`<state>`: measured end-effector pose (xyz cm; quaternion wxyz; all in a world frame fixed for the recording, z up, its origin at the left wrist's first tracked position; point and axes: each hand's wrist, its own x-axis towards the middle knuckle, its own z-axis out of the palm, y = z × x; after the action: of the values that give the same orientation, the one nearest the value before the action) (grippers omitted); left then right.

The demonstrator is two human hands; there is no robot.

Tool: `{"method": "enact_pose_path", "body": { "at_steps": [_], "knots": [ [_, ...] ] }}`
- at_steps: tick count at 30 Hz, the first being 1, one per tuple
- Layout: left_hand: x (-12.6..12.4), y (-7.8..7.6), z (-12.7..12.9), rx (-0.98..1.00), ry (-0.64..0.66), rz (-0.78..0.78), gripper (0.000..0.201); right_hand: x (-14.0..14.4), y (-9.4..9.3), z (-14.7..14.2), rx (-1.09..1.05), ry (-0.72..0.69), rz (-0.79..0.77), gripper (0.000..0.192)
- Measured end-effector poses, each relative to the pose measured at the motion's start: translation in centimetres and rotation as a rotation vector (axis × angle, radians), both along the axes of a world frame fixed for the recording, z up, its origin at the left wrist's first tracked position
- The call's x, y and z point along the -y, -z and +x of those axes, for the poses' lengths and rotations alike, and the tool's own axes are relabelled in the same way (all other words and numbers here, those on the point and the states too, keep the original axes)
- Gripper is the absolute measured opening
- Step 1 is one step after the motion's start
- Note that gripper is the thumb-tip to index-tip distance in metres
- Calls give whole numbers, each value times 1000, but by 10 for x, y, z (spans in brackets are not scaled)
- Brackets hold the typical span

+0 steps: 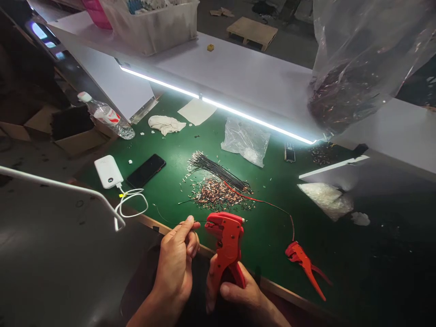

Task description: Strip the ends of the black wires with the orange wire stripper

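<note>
Between the thumb and fingers of my left hand is a thin black wire, its far part curving off to the left. The wire's other end reaches the jaws of a red wire stripper. My right hand is wrapped round the stripper's handles and holds it upright at the table's front edge. Whether the jaws are clamped on the wire I cannot tell. Just beyond the tool lies a heap of short stripped wire scraps, with a bundle of black wires behind it.
On the green table a second red wire stripper lies at right, a red wire leading to it. A phone, white power bank and bottle are at left. A lit shelf overhangs the back.
</note>
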<state>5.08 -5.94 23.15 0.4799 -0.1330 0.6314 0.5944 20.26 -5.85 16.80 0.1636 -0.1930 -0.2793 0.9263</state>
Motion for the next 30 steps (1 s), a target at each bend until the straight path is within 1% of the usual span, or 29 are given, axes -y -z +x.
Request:
{"method": "enact_pose_path", "body": {
  "at_steps": [5, 10, 12, 15, 19, 24, 30],
  "knots": [
    [0, -4, 1, -42, 25, -17, 42, -1, 2, 2, -6, -1, 0, 41],
    [1, -7, 2, -109, 39, -37, 37, 2, 7, 3, 3, -5, -35, 38],
    [3, -6, 3, -137, 41, -49, 37, 3, 8, 4, 20, 6, -43, 38],
    [6, -4, 4, -160, 47, -64, 38, 2, 9, 4, 63, 19, -10, 37],
    [11, -1, 6, -153, 66, -81, 40, 0, 12, 6, 109, -20, 28, 38],
    [15, 2, 6, -170, 97, -93, 40, 0, 13, 7, 119, -24, 27, 38],
    [17, 3, 4, -161, 90, -91, 42, 3, 14, 7, 141, -8, 15, 38]
  ]
}}
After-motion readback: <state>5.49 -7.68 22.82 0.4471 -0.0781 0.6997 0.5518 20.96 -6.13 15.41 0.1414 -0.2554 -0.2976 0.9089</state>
